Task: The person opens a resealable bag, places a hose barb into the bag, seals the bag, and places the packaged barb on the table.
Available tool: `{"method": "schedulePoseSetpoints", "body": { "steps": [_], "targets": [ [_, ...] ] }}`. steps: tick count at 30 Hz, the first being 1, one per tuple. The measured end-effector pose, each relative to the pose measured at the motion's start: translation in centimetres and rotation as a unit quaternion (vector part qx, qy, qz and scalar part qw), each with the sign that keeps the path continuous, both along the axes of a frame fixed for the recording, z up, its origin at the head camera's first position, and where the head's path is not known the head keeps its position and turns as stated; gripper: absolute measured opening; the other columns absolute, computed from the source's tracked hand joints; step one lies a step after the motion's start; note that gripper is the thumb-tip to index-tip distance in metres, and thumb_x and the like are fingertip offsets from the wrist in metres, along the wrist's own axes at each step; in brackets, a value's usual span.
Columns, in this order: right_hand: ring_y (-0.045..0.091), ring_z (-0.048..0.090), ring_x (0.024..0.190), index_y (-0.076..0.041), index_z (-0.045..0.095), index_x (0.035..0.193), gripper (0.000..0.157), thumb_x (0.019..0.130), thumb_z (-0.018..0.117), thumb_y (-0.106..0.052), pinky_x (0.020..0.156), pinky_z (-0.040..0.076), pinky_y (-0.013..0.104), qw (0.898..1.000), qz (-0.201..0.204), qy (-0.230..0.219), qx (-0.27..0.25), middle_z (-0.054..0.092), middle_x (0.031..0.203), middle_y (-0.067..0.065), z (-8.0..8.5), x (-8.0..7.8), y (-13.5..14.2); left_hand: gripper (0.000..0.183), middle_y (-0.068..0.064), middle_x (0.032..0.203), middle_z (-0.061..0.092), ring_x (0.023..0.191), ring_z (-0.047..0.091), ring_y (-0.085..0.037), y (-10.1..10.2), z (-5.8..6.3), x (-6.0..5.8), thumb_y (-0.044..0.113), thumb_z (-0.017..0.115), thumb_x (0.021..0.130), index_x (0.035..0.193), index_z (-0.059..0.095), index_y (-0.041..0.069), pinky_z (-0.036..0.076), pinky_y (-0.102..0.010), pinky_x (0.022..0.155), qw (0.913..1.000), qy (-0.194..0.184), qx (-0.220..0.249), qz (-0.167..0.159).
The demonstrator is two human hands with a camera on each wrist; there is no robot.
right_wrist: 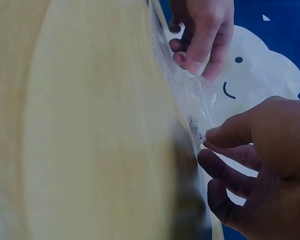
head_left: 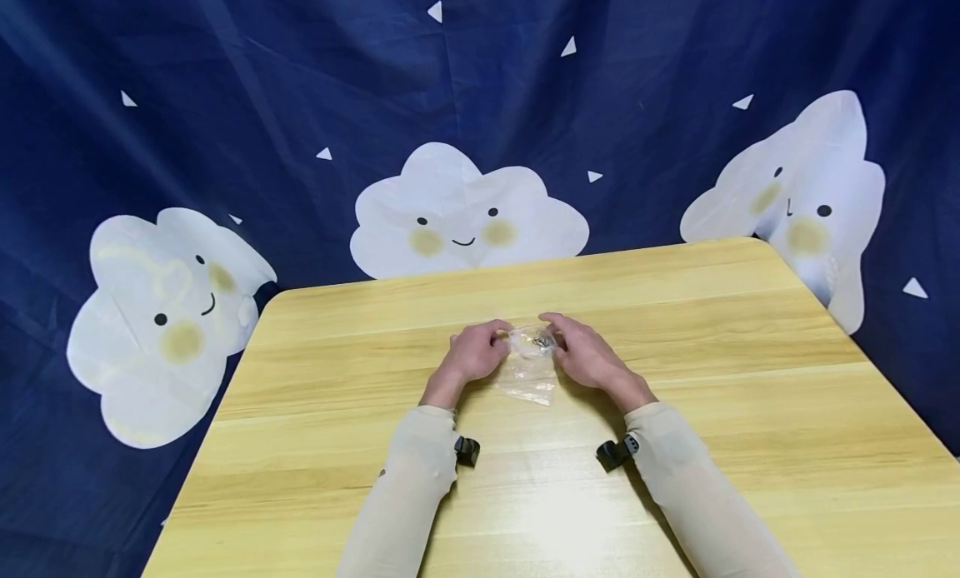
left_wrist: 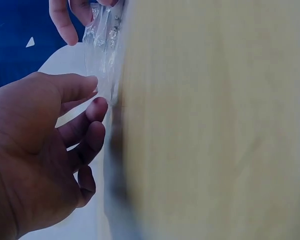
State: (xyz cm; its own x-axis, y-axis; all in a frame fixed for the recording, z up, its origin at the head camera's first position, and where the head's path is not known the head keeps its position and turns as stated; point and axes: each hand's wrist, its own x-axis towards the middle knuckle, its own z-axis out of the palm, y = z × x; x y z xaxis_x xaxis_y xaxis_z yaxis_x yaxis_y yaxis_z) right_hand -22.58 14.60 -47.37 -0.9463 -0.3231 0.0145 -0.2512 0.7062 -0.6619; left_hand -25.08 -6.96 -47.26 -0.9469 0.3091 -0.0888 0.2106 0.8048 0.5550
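Observation:
A clear plastic bag (head_left: 527,370) lies on the wooden table between the two hands, with small dark metal pieces (head_left: 542,341) gathered near its upper right part. My left hand (head_left: 477,351) pinches the bag's left edge between thumb and fingertips; in the left wrist view its other fingers are loosely bent. On the opposite side my right hand (head_left: 587,355) pinches the bag near the metal pieces, seen close by its thumb in the right wrist view. The exact shape of those pieces is too small to tell.
The light wooden table (head_left: 322,395) has rounded far corners. Behind it hangs a dark blue curtain (head_left: 510,87) printed with white clouds and triangles. Black wrist cameras sit on both sleeved forearms, just above the tabletop.

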Motion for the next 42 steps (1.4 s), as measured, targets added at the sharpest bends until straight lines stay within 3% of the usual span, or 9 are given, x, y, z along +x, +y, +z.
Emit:
{"method": "schedulePoseSetpoints", "body": {
  "steps": [6, 11, 26, 42],
  "targets": [
    [0.033, 0.057, 0.121, -0.013, 0.043, 0.144, 0.057, 0.091, 0.056, 0.0, 0.104, 0.043, 0.05, 1.0, 0.007, 0.017, -0.003, 0.064, 0.128, 0.011, 0.02, 0.03, 0.09, 0.028, 0.002, 0.093, 0.061, 0.087, 0.057, -0.016, 0.04, -0.12, 0.01, 0.026, 0.06, 0.094, 0.122, 0.066, 0.025, 0.037, -0.049, 0.094, 0.9998, 0.02, 0.006, -0.006],
    [0.031, 0.061, 0.117, -0.014, 0.046, 0.142, 0.057, 0.089, 0.059, 0.002, 0.102, 0.044, 0.049, 1.0, 0.007, 0.02, -0.011, 0.065, 0.126, 0.011, -0.07, -0.02, 0.13, 0.025, -0.003, 0.103, 0.063, 0.097, 0.06, -0.022, 0.16, -0.18, -0.01, 0.023, 0.06, 0.093, 0.117, 0.067, 0.02, 0.04, -0.047, 0.098, 0.9993, 0.033, 0.012, -0.007],
    [0.021, 0.065, 0.098, -0.014, 0.054, 0.136, 0.046, 0.091, 0.06, -0.002, 0.093, 0.051, 0.042, 0.999, -0.012, 0.027, -0.017, 0.069, 0.106, 0.006, -0.12, -0.16, 0.2, 0.011, 0.002, 0.096, 0.07, 0.091, 0.062, -0.016, 0.26, -0.17, 0.09, 0.018, 0.062, 0.093, 0.101, 0.068, 0.016, 0.049, -0.034, 0.089, 0.9984, 0.028, 0.049, 0.001],
    [0.022, 0.064, 0.102, -0.016, 0.07, 0.106, 0.02, 0.092, 0.061, -0.007, 0.092, 0.05, 0.041, 0.999, -0.022, 0.032, -0.025, 0.069, 0.114, 0.003, -0.12, -0.22, 0.56, 0.018, 0.0, 0.093, 0.069, 0.085, 0.062, -0.013, 0.38, -0.16, 0.29, 0.013, 0.064, 0.091, 0.109, 0.067, 0.012, 0.051, -0.03, 0.084, 0.9949, 0.023, 0.098, -0.002]
  ]
}}
